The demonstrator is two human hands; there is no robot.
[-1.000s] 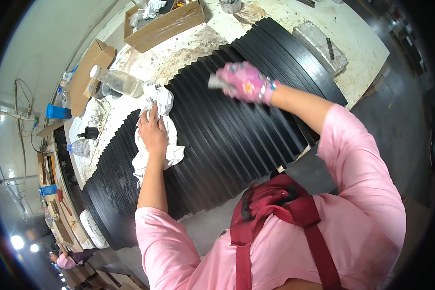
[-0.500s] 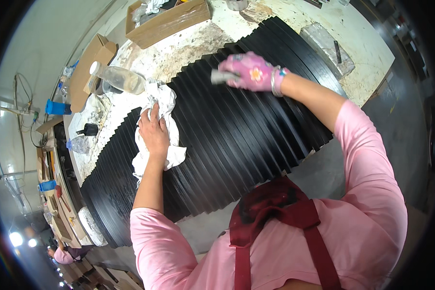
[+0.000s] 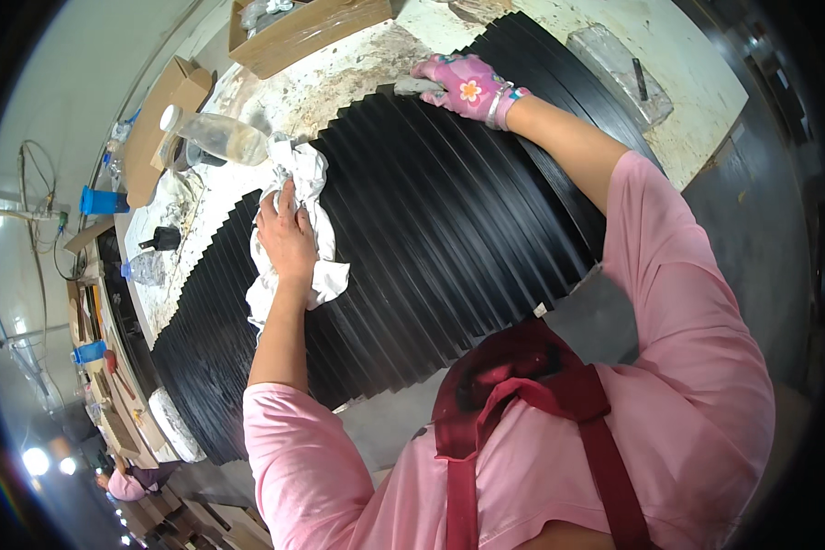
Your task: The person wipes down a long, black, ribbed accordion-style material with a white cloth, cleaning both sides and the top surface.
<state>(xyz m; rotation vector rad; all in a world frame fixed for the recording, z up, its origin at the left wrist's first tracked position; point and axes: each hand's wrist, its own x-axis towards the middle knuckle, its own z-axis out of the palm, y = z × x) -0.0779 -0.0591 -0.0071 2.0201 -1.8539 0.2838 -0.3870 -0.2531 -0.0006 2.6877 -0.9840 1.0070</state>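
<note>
A row of long black ribbed strips (image 3: 412, 220) lies side by side across the table. My bare left hand (image 3: 287, 240) rests on a crumpled white cloth (image 3: 325, 275) on top of the strips, its fingers stretched out and slightly apart. At the far edge of the strips, my right hand (image 3: 463, 87) wears a pink flowered glove with a silvery band at the wrist. Its fingers are closed on a small light-grey pad or folded cloth (image 3: 416, 87); its exact kind is unclear. The pad sits at the strips' far ends.
Beyond the strips stand an open cardboard box (image 3: 312, 37) and a clear bottle (image 3: 215, 136) lying tilted. A wrapped grey block (image 3: 619, 78) with a dark bar on it lies at the far right. Left are a blue container (image 3: 103, 201) and a plastic bottle (image 3: 144, 269). Another person (image 3: 126, 484) is far off.
My right hand has moved away from me to the strips' far edge, still holding the grey pad. My left hand stays on the white cloth. The whole view has shifted slightly.
</note>
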